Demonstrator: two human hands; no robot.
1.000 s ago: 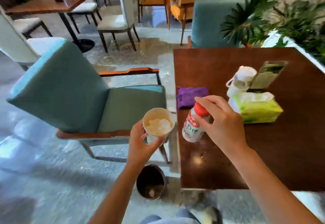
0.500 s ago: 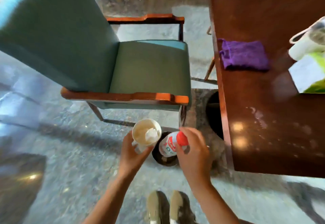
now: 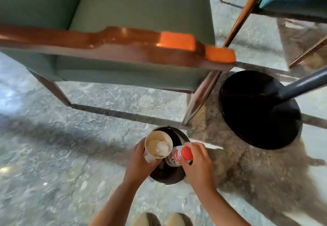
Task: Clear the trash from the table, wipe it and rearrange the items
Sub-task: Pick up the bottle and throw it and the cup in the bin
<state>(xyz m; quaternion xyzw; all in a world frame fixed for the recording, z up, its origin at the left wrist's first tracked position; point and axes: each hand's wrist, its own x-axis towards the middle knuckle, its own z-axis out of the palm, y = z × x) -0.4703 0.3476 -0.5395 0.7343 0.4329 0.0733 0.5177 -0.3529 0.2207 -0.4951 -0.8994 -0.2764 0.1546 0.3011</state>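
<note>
Hovering over the bin (image 3: 166, 176): left hand (image 3: 139, 160) grips paper cup (image 3: 158, 146) w/ tissue; right hand (image 3: 198, 163) grips red-capped bottle (image 3: 180, 155), label blurred, unreadable.

Bright daylight falls across the polished stone floor (image 3: 74, 147), leaving pale glare patches at the left edge. A sunlit strip blazes orange on the chair armrest (image 3: 178, 40), washed out and smeared by motion blur. The black round table base (image 3: 254, 112) reads as flat dark, without detail. Soft shadows stretch over the floor. Wide-angle distortion bends lines near the edges.
</note>
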